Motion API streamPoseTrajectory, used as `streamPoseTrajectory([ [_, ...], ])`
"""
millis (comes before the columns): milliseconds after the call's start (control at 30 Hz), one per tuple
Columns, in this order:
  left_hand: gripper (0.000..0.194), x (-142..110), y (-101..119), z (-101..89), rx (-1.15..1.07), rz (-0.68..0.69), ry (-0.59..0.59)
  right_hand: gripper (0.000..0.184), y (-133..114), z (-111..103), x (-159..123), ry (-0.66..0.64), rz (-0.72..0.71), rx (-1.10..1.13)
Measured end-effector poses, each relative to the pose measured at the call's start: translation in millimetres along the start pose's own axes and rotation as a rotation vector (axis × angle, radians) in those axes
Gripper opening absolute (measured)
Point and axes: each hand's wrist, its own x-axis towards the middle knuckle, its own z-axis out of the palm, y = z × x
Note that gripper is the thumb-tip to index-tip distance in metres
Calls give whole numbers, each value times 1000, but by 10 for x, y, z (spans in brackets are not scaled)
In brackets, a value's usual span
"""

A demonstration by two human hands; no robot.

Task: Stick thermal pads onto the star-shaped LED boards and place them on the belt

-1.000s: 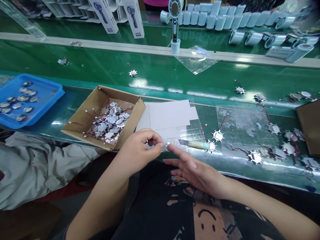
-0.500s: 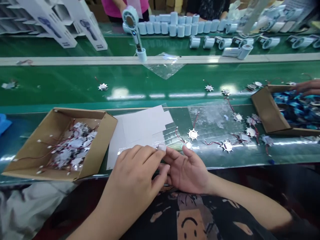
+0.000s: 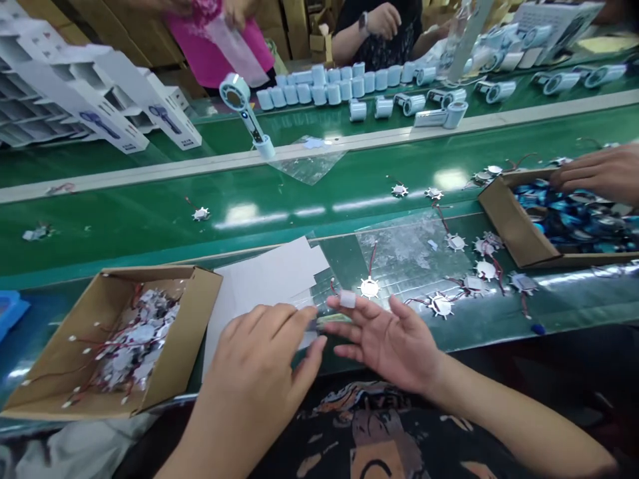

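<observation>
My left hand is over the edge of the white sheets, palm down, its thumb and fingers apart with nothing between them. Just to its right, my right hand is turned palm up with its fingers spread. A small white band sits around its index finger near the tip. Beyond that finger lies a silver, spoked round part with red wires. Another such part rests farther right on the clear plastic sheeting over the green table.
A cardboard box of wired silver parts stands at left. At right, another person's hand reaches into a box of shiny blue pieces. A light-blue handheld fan stands beyond the pale rail, near white cartons.
My hands have moved apart, and the right fingers have spread. The white band now shows on the right index finger. The view has tilted, and the person's hand at right reaches farther over the box.
</observation>
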Motion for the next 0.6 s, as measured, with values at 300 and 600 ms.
streamPoseTrajectory([
  [300, 26, 758, 291, 713, -68, 12, -291, 51, -375, -307, -378, 302, -209, -21],
  [600, 10, 1117, 304, 859, -223, -104, -492, 45, -424, -325, -409, 366, -296, 124],
])
